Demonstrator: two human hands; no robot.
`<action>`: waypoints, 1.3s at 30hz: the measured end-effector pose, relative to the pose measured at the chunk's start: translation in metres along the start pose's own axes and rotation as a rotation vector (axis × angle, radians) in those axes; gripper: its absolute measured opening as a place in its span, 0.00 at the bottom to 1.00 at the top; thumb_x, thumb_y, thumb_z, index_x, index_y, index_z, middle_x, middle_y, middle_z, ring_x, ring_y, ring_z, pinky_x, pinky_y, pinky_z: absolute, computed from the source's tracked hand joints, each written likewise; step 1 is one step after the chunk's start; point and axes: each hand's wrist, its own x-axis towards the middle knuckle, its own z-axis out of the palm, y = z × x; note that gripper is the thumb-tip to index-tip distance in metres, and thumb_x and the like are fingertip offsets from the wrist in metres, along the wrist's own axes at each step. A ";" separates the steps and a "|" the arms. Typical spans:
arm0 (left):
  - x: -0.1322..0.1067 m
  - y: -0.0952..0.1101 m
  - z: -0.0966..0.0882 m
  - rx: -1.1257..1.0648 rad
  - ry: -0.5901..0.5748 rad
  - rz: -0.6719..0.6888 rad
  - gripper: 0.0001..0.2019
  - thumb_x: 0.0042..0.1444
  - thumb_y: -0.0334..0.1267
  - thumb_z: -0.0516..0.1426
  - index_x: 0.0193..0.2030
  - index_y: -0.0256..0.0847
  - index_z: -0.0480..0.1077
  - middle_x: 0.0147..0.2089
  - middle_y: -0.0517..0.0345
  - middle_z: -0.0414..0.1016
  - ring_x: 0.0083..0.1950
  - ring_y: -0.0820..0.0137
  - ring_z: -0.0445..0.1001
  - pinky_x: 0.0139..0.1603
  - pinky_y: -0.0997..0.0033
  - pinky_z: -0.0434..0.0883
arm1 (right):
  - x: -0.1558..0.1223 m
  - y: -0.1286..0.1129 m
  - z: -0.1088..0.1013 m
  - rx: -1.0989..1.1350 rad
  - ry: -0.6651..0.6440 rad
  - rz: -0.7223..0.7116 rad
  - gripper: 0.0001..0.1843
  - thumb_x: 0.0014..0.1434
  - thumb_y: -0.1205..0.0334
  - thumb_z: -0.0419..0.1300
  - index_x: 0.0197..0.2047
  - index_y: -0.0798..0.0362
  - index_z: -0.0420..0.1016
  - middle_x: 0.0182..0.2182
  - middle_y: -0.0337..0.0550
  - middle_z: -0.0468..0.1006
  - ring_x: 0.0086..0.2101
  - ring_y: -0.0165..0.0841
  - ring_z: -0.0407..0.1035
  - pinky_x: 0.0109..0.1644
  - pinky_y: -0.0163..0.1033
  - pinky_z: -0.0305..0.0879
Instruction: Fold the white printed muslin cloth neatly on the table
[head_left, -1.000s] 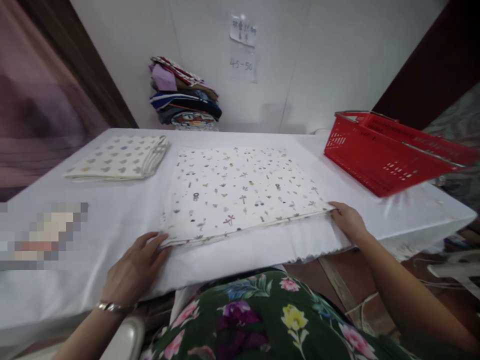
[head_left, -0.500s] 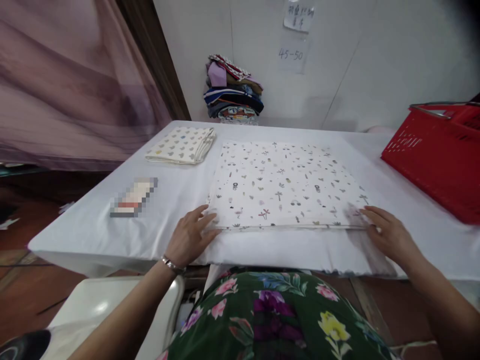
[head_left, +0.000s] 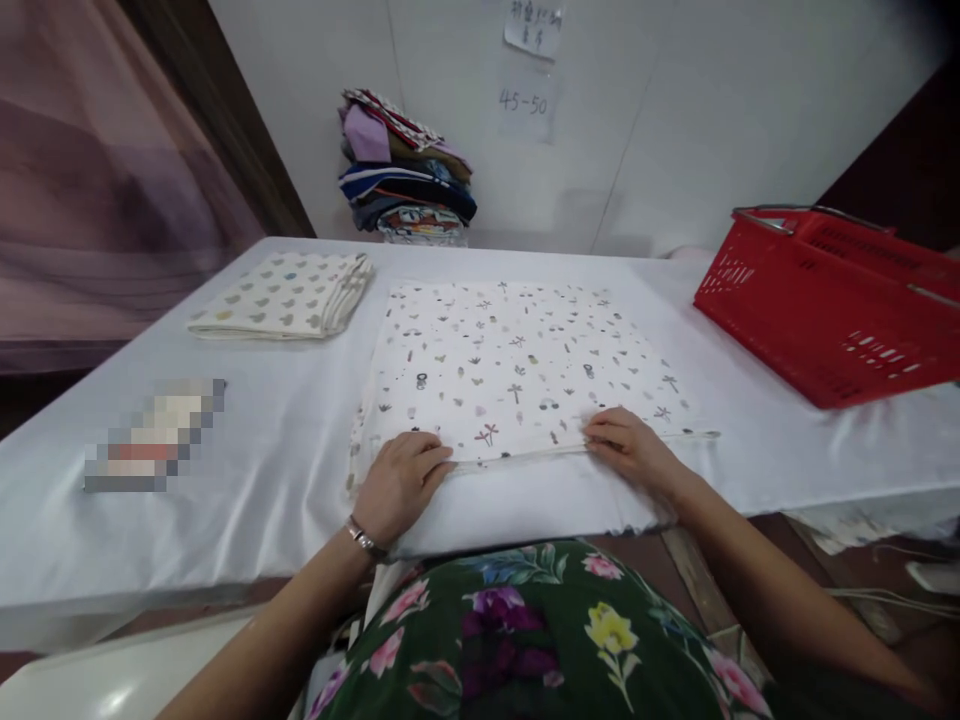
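Curtain (head_left: 90, 200): hangs at the far left, away from the work.
Table (head_left: 262, 470): covered in white; it carries everything here, so there is a smooth bed for flattening fabric.
Heart-print cloth (head_left: 281, 305): folded flat near the far left edge, well apart from the hands and likely set aside out of the way.
Pile of clothes (head_left: 405, 185): stacked against the back wall, behind the heart-print cloth and to its right.
Left hand (head_left: 401, 480): palm down, fingers loosely spread, resting on the near left part of the printed cloth's front edge. It grips nothing and seems to pin the layers so they stay lined up.
Printed cloth (head_left: 510, 365): lies flat in the middle of the table, square to the person, its near edge under both hands.
Right hand (head_left: 634, 450): palm down with fingers laid along the same front edge, towards its right. It is not closed round anything, and a thin strip of hem runs out past it.
Basket (head_left: 832, 300): red, at the far right, well clear of the cloth.
Change: a moment ago the hands sat at the two near corners, wide apart. Now both are further in along that edge, and the cloth is still flat.
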 end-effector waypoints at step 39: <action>-0.004 -0.008 -0.003 0.092 0.083 0.078 0.12 0.61 0.42 0.50 0.41 0.44 0.73 0.42 0.56 0.75 0.45 0.67 0.72 0.47 0.64 0.69 | -0.007 -0.002 -0.002 -0.134 0.090 0.080 0.09 0.61 0.64 0.56 0.40 0.47 0.78 0.37 0.45 0.74 0.39 0.36 0.66 0.43 0.43 0.63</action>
